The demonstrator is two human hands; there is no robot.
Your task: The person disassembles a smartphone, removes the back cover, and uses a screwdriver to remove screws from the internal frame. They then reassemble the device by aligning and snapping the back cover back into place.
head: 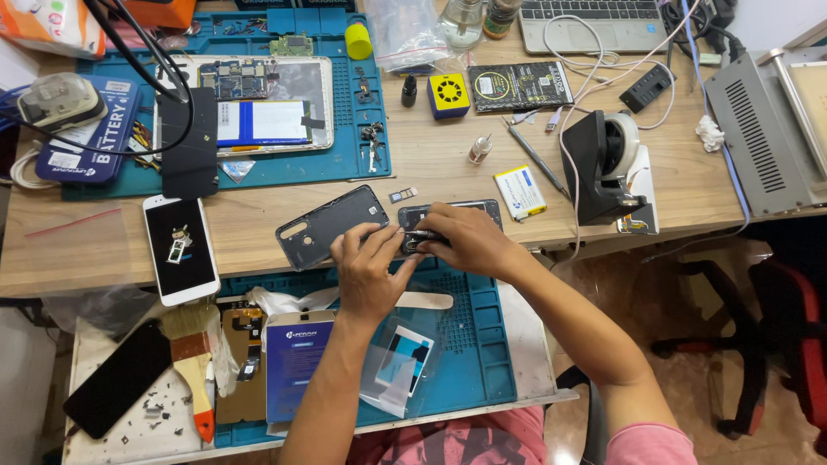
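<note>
1. An opened dark phone (448, 217) is seen lying at the front edge of the wooden surface (431, 164), just above the lower blue work mat (482, 344).
2. The right hand (465, 239) is laid over the phone, its fingers (431, 234) curled down and pinched on a small slim tool whose kind cannot be told at this size.
3. The left hand (366, 271) is brought in from below, fingers (379, 239) bent and pressed against the phone's left end; whether anything is gripped between them cannot be told.
4. A detached dark back cover (332, 226) is found just left of the phone, inner side up, tilted on the surface, near the left hand.
5. A white-framed phone (179, 248) with a dark screen is set well to the left, two small parts resting on its glass.
6. A white battery (520, 192) is placed to the right of the phone, with a thin metal probe (534, 158) lying just above it.
7. A disassembled tablet (258, 103) is spread on the upper blue mat (362, 164), far from both hands.
8. A paintbrush (194, 362) and a black screen panel (116, 379) are seen at the lower left.
9. A clear plastic sleeve (401, 366) is lying on the lower mat beneath the left forearm.
</note>
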